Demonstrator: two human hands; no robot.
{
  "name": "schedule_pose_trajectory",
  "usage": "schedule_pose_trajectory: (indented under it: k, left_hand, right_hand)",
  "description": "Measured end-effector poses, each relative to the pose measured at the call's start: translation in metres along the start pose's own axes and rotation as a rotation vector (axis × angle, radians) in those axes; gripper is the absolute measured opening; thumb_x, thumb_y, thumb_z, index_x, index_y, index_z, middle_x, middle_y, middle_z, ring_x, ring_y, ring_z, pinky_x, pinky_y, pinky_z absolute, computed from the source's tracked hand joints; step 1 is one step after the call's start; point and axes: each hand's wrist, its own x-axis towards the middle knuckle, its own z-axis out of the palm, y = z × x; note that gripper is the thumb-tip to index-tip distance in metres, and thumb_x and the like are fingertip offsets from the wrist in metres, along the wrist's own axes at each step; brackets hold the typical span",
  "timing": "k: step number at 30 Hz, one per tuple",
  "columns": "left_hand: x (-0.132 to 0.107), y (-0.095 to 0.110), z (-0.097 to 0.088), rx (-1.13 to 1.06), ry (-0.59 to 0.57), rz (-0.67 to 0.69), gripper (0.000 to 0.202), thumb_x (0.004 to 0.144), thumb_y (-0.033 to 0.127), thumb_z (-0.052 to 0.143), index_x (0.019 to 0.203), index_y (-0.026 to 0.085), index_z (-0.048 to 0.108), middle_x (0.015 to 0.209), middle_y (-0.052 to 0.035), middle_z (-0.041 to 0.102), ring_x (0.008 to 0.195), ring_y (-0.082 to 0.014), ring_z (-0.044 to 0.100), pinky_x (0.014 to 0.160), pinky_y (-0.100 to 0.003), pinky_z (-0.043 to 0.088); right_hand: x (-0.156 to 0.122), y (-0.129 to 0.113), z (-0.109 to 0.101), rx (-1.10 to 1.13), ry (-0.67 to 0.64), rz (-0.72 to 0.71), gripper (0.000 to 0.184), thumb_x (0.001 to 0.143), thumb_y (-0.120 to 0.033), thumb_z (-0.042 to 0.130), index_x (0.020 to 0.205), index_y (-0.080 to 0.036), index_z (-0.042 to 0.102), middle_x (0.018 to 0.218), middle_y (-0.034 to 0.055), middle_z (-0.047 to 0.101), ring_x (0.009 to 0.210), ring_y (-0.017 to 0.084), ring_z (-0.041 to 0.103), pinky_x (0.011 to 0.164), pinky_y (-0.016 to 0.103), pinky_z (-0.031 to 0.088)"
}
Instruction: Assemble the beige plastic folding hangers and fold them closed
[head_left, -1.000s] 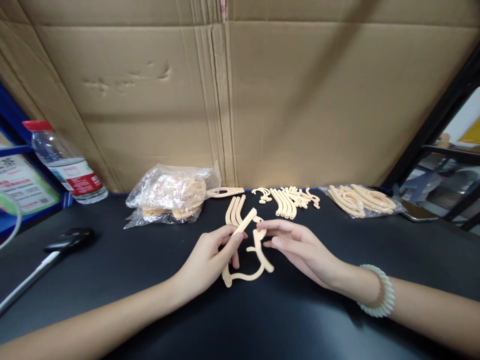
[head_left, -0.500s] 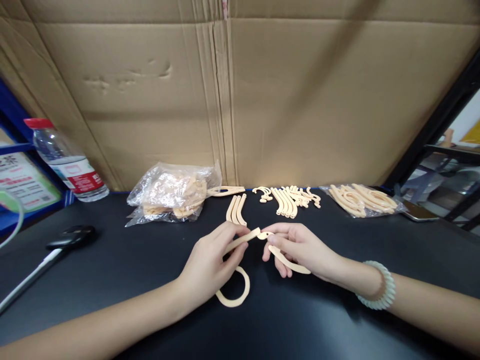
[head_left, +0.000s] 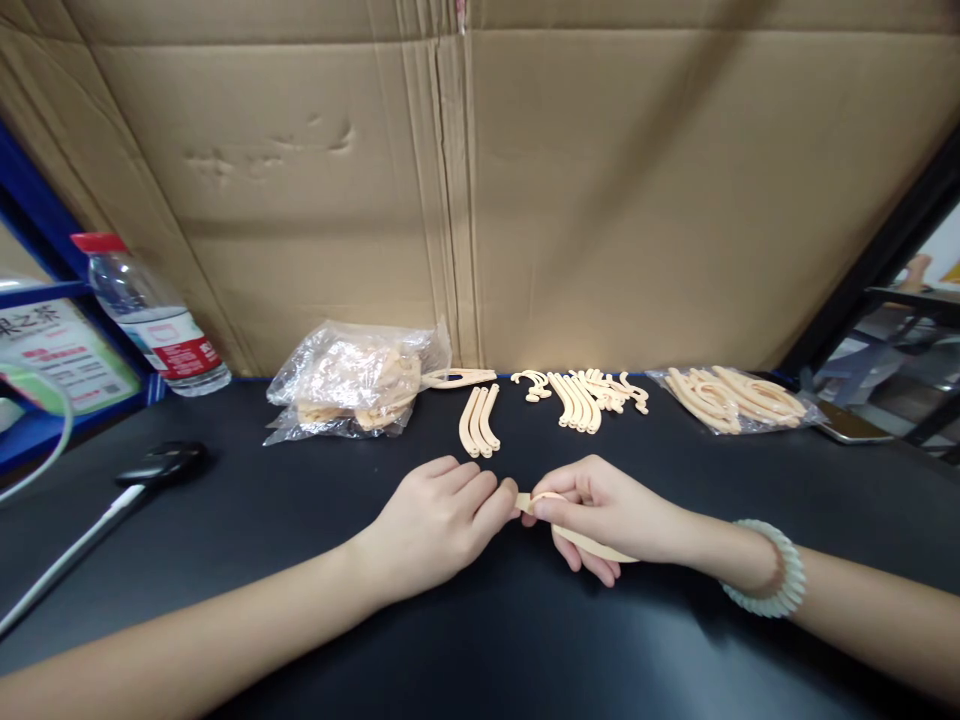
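My left hand (head_left: 450, 520) is closed, knuckles up, around one end of a pale wooden strip (head_left: 523, 502). Most of what lies inside that fist is hidden. My right hand (head_left: 592, 505) pinches the strip's other end between thumb and fingertips, close beside the left. A curved pale wooden piece (head_left: 596, 546) passes under the right thumb and slants down across the palm side of the fingers. Whether the strip and the curved piece are joined is hidden by the fingertips.
Behind my hands lie curved wooden strips (head_left: 478, 420), more slotted strips (head_left: 576, 403) and small hooked pieces (head_left: 532, 384). Plastic bags of wooden parts sit left (head_left: 352, 385) and right (head_left: 735, 398). A water bottle (head_left: 169, 330) and a black device with a white cable (head_left: 161, 464) are at left.
My left hand has turned knuckles up and closed over the strip. Both hands have come closer together and slightly lower. The wooden ring below the left hand is out of sight now.
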Motion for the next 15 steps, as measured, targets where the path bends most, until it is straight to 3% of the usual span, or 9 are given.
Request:
schedule_pose_trajectory:
  k: [8, 15]
  left_hand:
    - [0.002, -0.002, -0.002, 0.007, -0.101, 0.061, 0.027, 0.096, 0.008, 0.034, 0.082, 0.016, 0.055, 0.057, 0.0002, 0.055, 0.046, -0.0139, 0.049, 0.047, -0.028, 0.037]
    - [0.002, -0.001, -0.003, -0.084, -0.169, 0.042, 0.027, 0.094, 0.008, 0.034, 0.076, 0.017, 0.052, 0.057, -0.0004, 0.053, 0.043, -0.0145, 0.047, 0.041, -0.028, 0.034]
  right_hand:
    - [0.000, -0.001, 0.004, -0.001, 0.036, -0.018, 0.027, 0.089, -0.038, 0.052, 0.080, -0.014, 0.060, 0.047, -0.0056, 0.055, 0.029, 0.005, 0.044, 0.033, 0.015, 0.031]
    - [-0.003, 0.002, 0.012, -0.069, 0.147, -0.006, 0.025, 0.090, -0.037, 0.051, 0.077, -0.017, 0.057, 0.047, -0.0065, 0.053, 0.029, 0.005, 0.044, 0.032, 0.015, 0.029]
